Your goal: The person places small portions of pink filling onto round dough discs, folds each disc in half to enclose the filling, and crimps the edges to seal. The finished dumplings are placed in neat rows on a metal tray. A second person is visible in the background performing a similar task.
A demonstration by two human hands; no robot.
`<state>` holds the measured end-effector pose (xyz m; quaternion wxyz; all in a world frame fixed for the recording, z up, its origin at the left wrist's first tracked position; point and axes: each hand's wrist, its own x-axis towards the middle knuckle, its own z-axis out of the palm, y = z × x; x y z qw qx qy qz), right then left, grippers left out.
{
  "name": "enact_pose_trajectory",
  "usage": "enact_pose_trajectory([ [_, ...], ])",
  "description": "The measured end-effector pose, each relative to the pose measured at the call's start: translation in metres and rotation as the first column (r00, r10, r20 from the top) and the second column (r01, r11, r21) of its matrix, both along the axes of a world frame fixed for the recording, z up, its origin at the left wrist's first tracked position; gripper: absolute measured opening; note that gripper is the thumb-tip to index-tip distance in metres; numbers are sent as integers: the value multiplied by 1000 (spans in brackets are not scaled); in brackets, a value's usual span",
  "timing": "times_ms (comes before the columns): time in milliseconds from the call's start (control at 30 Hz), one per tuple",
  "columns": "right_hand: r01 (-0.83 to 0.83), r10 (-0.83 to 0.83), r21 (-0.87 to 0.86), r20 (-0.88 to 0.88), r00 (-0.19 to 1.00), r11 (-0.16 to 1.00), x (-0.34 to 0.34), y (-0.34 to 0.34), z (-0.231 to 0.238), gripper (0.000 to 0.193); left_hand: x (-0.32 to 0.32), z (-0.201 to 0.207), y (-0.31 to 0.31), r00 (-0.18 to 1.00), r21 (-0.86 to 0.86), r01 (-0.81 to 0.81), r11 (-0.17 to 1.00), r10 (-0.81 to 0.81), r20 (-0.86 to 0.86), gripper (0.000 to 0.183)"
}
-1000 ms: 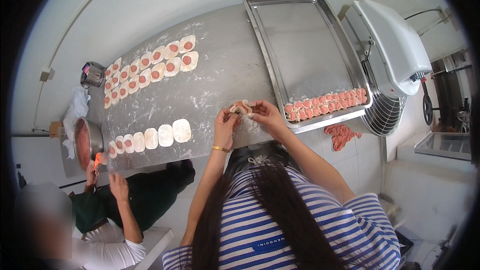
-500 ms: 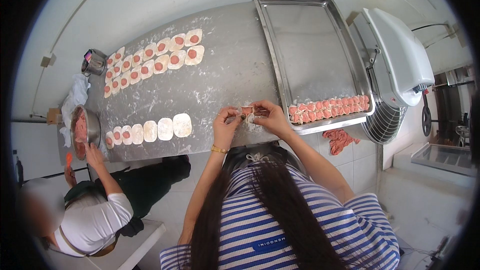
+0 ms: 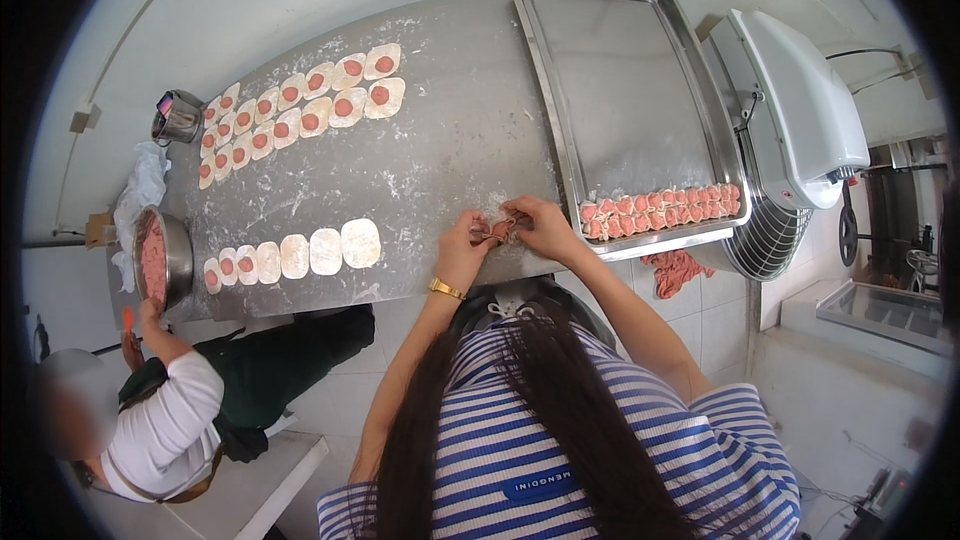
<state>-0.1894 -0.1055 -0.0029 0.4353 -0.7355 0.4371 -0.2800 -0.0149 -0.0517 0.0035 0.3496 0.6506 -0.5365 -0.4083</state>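
Just above the table's near edge, I hold a small dumpling (image 3: 500, 230) with pink filling, its wrapper gathered between both hands. My left hand (image 3: 461, 248) pinches one side; a gold-coloured band circles that wrist. My right hand (image 3: 545, 229) pinches the other side with thumb and fingertips. Fingers partly cover the dumpling. To the right, a deep metal tray (image 3: 549, 90) holds two rows of similar dumplings (image 3: 660, 210) along its near end. Left of my hands lies a row of pale dough wrappers (image 3: 360, 243), several bare and several topped with pink filling.
Farther back on the floured steel table (image 3: 440, 140) are two rows of filling-topped wrappers (image 3: 285, 125). At left, a co-worker's hand (image 3: 152, 310) reaches into a metal bowl (image 3: 178, 255) of pink filling. A metal pot (image 3: 178, 120) stands behind it. A white machine (image 3: 795, 110) stands beyond the tray.
The wrapper between my fingers has become more gathered around its filling. The co-worker's hand has shifted left at the bowl's near rim. The whole view has shifted slightly.
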Motion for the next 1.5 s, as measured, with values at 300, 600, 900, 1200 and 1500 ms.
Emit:
enact_pose_trajectory([
  [300, 27, -26, 77, -16, 1000, 997, 2, 6, 1, 32, 4, 0, -5, 983, -58, 131, 990, -122, 138, 27],
  [600, -20, 7, -138, -91, 996, 990, -2, 2, 6, 28, 3, 6, -10, 964, -1, 198, 980, -194, 181, 23],
  [900, -6, 11, 85, -59, 998, 996, 4, 7, 14, 30, 0, 7, -15, 977, 18, 182, 983, -183, 113, 23],
  [1200, -25, 25, 2, -115, 993, 1000, 2, 5, 9, 29, -4, 8, -16, 967, 35, 170, 985, -173, 187, 22],
  [1500, 35, -51, -146, -110, 993, 989, 6, 13, 14, 16, -4, 5, -10, 990, -5, 123, 992, -123, 76, 21],
])
